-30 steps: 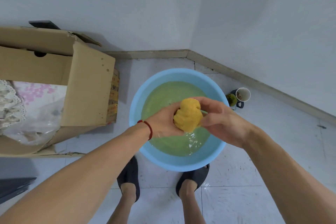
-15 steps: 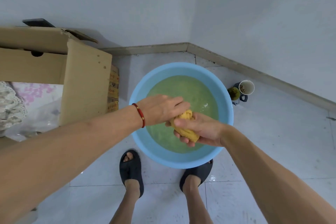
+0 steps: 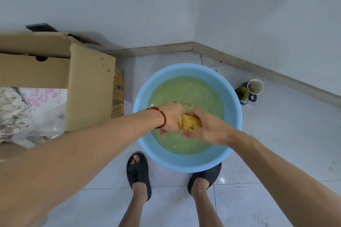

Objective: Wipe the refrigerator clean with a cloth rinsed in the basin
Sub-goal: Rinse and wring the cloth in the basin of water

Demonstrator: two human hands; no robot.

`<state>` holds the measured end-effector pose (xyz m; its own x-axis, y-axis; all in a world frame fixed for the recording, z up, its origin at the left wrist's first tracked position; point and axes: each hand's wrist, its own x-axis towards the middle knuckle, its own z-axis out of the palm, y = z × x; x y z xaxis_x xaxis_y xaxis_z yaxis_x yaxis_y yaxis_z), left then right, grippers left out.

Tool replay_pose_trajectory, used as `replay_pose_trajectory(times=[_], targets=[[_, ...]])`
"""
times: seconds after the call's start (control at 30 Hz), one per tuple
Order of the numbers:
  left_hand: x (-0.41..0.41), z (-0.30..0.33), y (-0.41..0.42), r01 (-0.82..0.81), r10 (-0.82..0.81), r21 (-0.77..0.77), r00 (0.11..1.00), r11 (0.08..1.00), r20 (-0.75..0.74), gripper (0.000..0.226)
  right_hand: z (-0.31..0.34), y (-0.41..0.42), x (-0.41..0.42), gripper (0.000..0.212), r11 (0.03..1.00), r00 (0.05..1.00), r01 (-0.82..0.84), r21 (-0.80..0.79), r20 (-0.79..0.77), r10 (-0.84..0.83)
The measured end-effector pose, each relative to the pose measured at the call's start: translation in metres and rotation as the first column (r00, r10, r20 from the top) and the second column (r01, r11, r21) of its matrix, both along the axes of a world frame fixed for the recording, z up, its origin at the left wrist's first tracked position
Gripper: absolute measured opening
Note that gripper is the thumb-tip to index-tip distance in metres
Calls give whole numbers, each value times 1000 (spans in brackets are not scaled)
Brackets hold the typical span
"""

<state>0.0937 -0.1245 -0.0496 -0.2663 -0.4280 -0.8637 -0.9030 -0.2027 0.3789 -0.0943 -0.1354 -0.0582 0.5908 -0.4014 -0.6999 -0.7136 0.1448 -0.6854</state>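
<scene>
A light blue basin [image 3: 186,162] sat on the tiled floor [image 3: 276,143], holding greenish, cloudy water [image 3: 186,90]. Over the water, slightly toward the 6 o'clock side of the basin's centre, both hands worked a bunched yellow cloth [image 3: 189,122].

The left hand [image 3: 170,119] came in from 9 o'clock, a red bracelet [image 3: 162,117] round its wrist. Its grip was curled round the left end of the cloth, the fingers wrapped over the bundle and the thumb low at the water's surface. The right hand [image 3: 208,128] came in from 4 o'clock and was blurred; its grip closed on the right end of the cloth, fingers bent across the top of the wad. The cloth was squeezed between the two hands, touching both, just above or at the water; I could not tell whether its underside was dipped in.

At 6 o'clock of the basin stood two feet in dark slippers [image 3: 139,171], the right one partly under the basin's rim. At 9 o'clock an open cardboard box [image 3: 88,86] rested just beside the basin, with lace and flowered fabric [image 3: 22,108] inside. At 3 o'clock, near the skirting board, stood a white cup [image 3: 255,86] and a dark mug [image 3: 244,94], touching each other.
</scene>
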Motion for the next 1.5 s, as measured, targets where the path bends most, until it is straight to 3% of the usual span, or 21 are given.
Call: replay_pose_trajectory(times=[0.07, 0.1, 0.17, 0.27, 0.33, 0.4, 0.47, 0.5, 0.57, 0.63, 0.73, 0.83, 0.93, 1.0, 1.03, 1.07, 1.13, 1.2, 1.3, 1.4, 1.5], targets=[[1, -7, 9, 117, -163, -442, 984, 890, -69, 16, 1, -5, -15, 66, 772, 879, 410, 486, 17, -477], [3, -8, 13, 53, -173, -571, 972, 820, -158, 19, -1, -2, -20, 75, 641, 807, 468, 608, 1, -590], [2, -5, 18, -82, -183, -714, 941, 695, -286, 23, -3, 13, -21, 89, 433, 710, 394, 811, 30, -704], [-5, 2, 22, -6, -264, -804, 943, 595, -202, 24, 2, 35, -10, 82, 133, 591, 120, 984, 37, -806], [-1, 0, 20, 90, -298, -828, 950, 554, -97, 32, 9, 34, -5, 64, 199, 601, 144, 969, 74, -796], [1, 1, 16, 172, -308, -832, 951, 527, 2, 24, 17, 26, 0, 33, 509, 767, 299, 807, 115, -632], [-4, 3, 11, 304, -298, -747, 943, 591, 148, 22, 17, 19, 11, 16, 880, 952, 279, 383, 8, -306], [-9, 6, 11, 341, -280, -655, 939, 674, 200, 21, 13, 15, 16, 14, 975, 984, 165, 147, -100, -151], [-22, 4, 13, 200, -114, -465, 972, 862, 207, 5, 8, 9, 24, 16, 981, 961, -107, -159, -271, 61], [-31, -4, 15, -33, 98, -334, 979, 942, 178, 22, 5, 6, 28, 19, 895, 919, -304, -327, -347, 185], [-27, -6, 8, -190, 196, -66, 975, 980, 106, 30, 8, 3, 28, 22, 742, 862, -478, -471, -415, 292], [-16, 7, -3, -255, 275, 344, 961, 904, -11, 21, 13, 4, 27, 21, 606, 826, -562, -562, -413, 384], [-13, 10, -8, -171, 174, 273, 985, 947, 11, 16, 17, 9, 29, 28, 777, 892, -435, -455, -335, 303], [-12, 12, -6, 53, -50, -35, 995, 998, 88, 14, 19, 3, 24, 37, 976, 970, -193, -99, -171, 174], [-8, 13, -4, 178, -157, -205, 981, 962, 114, 10, 20, -2, 18, 39, 983, 999, 3, 185, -42, 5], [-3, 14, -1, 241, -225, -355, 970, 903, 87, 11, 20, -8, 9, 42, 876, 977, 177, 449, 27, -211], [12, 14, 7, 161, -258, -596, 963, 786, -80, 24, 19, -13, -9, 52, 609, 887, 264, 748, 60, -458], [20, 20, 11, 1, -281, -761, 929, 649, -239, 26, 15, -1, -14, 68, 425, 814, 176, 888, 112, -570], [15, 31, 11, -80, -369, -864, 882, 498, -294, 14, 12, 32, 5, 88, 203, 694, -110, 973, 221, -685], [14, 34, 10, -23, -494, -897, 829, 441, -263, 6, 15, 53, 18, 77, 131, 630, -295, 946, 296, -718], [20, 28, 11, 181, -582, -900, 808, 397, -95, 10, 27, 44, 15, 40, 226, 744, -133, 965, 248, -621]])
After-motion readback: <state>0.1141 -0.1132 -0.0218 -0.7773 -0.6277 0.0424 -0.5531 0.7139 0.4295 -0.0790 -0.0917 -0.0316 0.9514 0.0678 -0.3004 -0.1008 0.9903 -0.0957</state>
